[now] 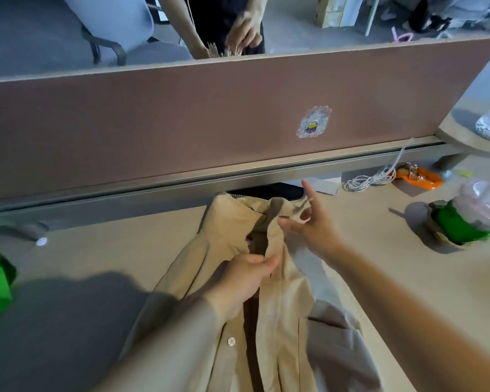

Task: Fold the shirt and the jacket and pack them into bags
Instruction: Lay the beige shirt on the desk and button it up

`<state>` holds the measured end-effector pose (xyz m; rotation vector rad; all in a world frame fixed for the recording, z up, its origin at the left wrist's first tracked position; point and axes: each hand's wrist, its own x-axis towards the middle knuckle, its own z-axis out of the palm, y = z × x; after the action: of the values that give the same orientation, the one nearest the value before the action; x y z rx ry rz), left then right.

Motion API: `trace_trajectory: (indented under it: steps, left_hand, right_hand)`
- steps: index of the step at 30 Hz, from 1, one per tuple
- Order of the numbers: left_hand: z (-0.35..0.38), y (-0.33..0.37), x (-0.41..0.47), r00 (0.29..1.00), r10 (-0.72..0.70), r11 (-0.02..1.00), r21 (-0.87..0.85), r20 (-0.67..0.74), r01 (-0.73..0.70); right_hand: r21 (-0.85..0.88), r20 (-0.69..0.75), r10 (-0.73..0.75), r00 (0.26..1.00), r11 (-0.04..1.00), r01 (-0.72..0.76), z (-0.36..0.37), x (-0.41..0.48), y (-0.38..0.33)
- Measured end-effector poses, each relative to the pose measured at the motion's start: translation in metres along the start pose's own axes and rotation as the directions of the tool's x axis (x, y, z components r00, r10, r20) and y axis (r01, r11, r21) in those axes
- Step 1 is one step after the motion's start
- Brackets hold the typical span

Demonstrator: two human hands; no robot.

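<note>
Left hand (242, 281) grips the jacket (283, 306) placket; right hand (311, 227) pinches its collar at 12 o'clock. Bare counter (111, 250) at 9.

A tan jacket (269, 292) lies open on the desk (96, 250). The left hand (242, 281) pinches the jacket's front edge. The right hand (313, 224) pinches the collar, one finger sticking up. A green bag (458, 226) sits at the right, near a white cord (368, 181).
</note>
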<state>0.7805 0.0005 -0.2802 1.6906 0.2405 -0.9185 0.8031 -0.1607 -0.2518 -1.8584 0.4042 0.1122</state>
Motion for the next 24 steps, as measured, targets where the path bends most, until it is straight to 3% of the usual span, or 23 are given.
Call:
trace_trajectory:
  steps: [4, 8, 12, 15, 17, 19, 21, 24]
  left_hand:
    - [-0.010, 0.003, 0.008, 0.999, 0.002, 0.997, 0.076, 0.041, -0.005]
    - [-0.021, 0.005, 0.017, 0.996, 0.038, 0.996, 0.079, 0.075, -0.044]
    - [-0.029, 0.005, 0.013, 0.992, 0.051, 0.997, 0.044, 0.117, -0.056]
    - [-0.033, -0.001, 0.007, 0.990, 0.051, 0.998, 0.036, 0.133, -0.057]
    - [-0.034, -0.006, 0.002, 0.989, 0.043, 0.996, 0.065, 0.142, -0.053]
    - [-0.033, -0.010, -0.003, 0.990, 0.053, 0.994, 0.092, 0.134, -0.065]
    - [-0.030, -0.013, -0.011, 0.992, 0.086, 0.990, 0.100, 0.095, -0.095]
    - [-0.026, -0.019, -0.020, 0.993, 0.114, 0.991, 0.063, 0.018, -0.115]
  right_hand:
    - [-0.189, 0.006, 0.028, 1.000, 0.982, -0.027, 0.004, 0.037, -0.008]
    - [0.061, 0.051, 0.168, 0.984, 0.983, -0.171, 0.006, 0.052, -0.017]
    - [-0.040, 0.024, 0.269, 0.963, 0.963, -0.268, 0.014, 0.062, -0.007]
    - [0.012, 0.032, 0.282, 0.959, 0.959, -0.282, 0.019, 0.058, -0.002]
    - [0.028, -0.013, 0.234, 0.972, 0.972, -0.233, 0.018, 0.052, -0.004]
    - [-0.157, -0.250, 0.093, 0.964, 0.978, -0.135, 0.015, 0.039, -0.009]
    - [-0.316, -0.435, -0.111, 0.893, 0.948, -0.036, 0.014, 0.013, -0.016]
    - [-0.296, -0.337, -0.184, 0.923, 0.952, 0.081, 0.027, -0.031, -0.015]
